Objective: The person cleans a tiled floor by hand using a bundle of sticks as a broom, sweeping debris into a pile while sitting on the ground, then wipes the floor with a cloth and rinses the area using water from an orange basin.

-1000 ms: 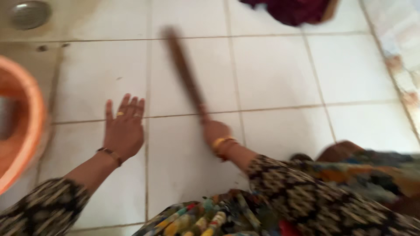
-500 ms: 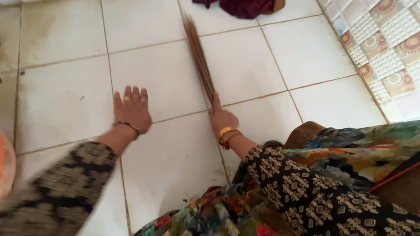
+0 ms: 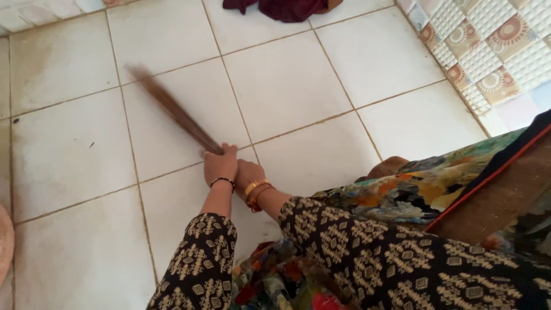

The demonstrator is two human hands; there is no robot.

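Note:
A bundle of thin brown broom sticks [image 3: 172, 109] lies slanted over the white tiled floor [image 3: 74, 149], its tip pointing to the upper left; it is blurred by motion. My right hand [image 3: 248, 172], with gold and red bangles at the wrist, grips the near end of the broom. Beside it and touching it, my left hand [image 3: 220, 163], with a dark bracelet, is closed around the same end. Both arms wear black sleeves with a pale pattern.
A dark red cloth [image 3: 281, 8] lies on the floor at the top. A patterned tiled wall [image 3: 493, 40] rises at the upper right. Colourful fabric [image 3: 413, 189] covers my lap at the lower right. An orange tub's edge [image 3: 4, 241] shows at the far left.
My left hand left the floor and moved right to join the right hand on the broom. The broom swung from pointing up to pointing upper left. The camera shifted.

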